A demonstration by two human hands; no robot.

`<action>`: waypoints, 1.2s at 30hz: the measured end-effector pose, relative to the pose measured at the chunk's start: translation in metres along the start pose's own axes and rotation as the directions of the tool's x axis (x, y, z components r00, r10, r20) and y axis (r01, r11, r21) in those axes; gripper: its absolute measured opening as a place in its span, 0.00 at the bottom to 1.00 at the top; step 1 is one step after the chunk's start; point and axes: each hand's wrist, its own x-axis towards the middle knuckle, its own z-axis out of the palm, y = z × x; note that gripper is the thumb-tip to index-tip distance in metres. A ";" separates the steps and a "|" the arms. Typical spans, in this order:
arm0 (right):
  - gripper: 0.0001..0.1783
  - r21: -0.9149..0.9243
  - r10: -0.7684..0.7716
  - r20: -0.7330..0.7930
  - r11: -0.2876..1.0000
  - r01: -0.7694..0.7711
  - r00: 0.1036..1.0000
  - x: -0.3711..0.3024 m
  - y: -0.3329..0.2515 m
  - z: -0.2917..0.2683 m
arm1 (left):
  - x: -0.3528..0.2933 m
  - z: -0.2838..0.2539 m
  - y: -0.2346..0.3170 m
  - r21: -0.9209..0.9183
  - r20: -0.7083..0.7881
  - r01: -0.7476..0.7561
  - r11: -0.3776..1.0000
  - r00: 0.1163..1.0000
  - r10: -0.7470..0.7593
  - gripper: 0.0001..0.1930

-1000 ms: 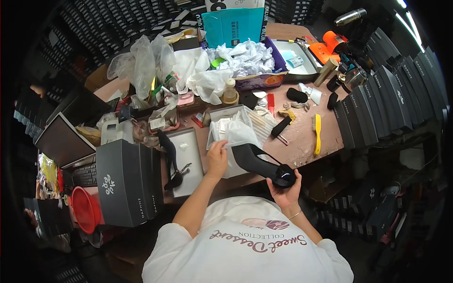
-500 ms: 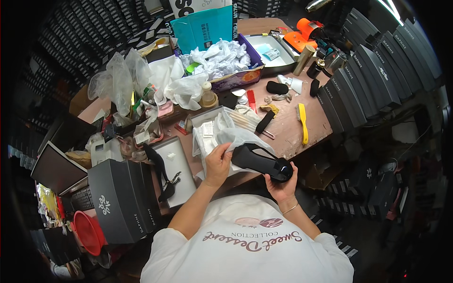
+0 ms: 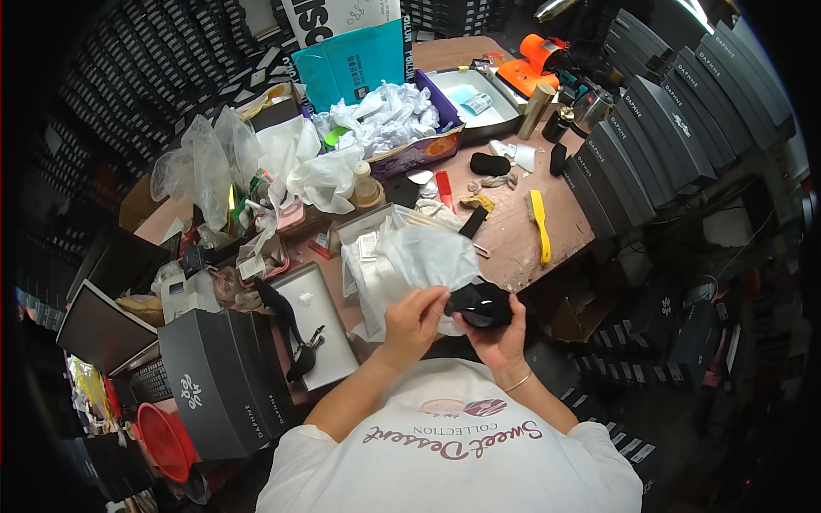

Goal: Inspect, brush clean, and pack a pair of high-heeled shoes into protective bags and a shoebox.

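Note:
A black shoe with a glossy end is in my right hand, whose fingers and thumb are closed around that end. The rest of it is covered by a thin, translucent white bag. My left hand is pinched at the bag's edge, close beside the shoe. Under the bag lies an open shoe box with white wrapping in it. To the left, a second black shoe, with a strap and buckle, rests along the edge of a shallow, pale-lined box lid.
A yellow brush and a red brush lie on the table. Dark shoe boxes stand stacked at right and near left. A purple box holds crumpled white paper. A red bin is at lower left.
The bag has come over most of the shoe, leaving the glossy end showing. Both hands have shifted; the right moved slightly left, and the left moved nearer the shoe's glossy end.

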 end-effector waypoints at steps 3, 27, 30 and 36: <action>0.23 -0.322 -0.131 0.099 0.934 0.156 0.986 0.014 0.007 -0.012 | 0.012 -0.008 0.005 0.032 0.037 -0.227 0.973 0.974 0.226 0.06; 0.34 -0.104 -0.097 0.242 0.987 0.125 0.965 0.070 -0.136 -0.063 | 0.040 0.124 0.008 -0.191 0.382 0.124 0.974 0.923 -0.042 0.23; 0.36 -0.487 -0.119 0.270 0.839 0.242 0.955 0.069 -0.157 -0.064 | 0.072 0.138 -0.042 -0.586 0.108 0.660 0.471 0.639 -0.761 0.22; 0.38 -0.564 -0.036 0.297 0.800 0.206 0.954 0.059 -0.191 -0.086 | 0.095 0.150 -0.122 -0.835 0.204 0.523 0.171 0.582 -0.787 0.11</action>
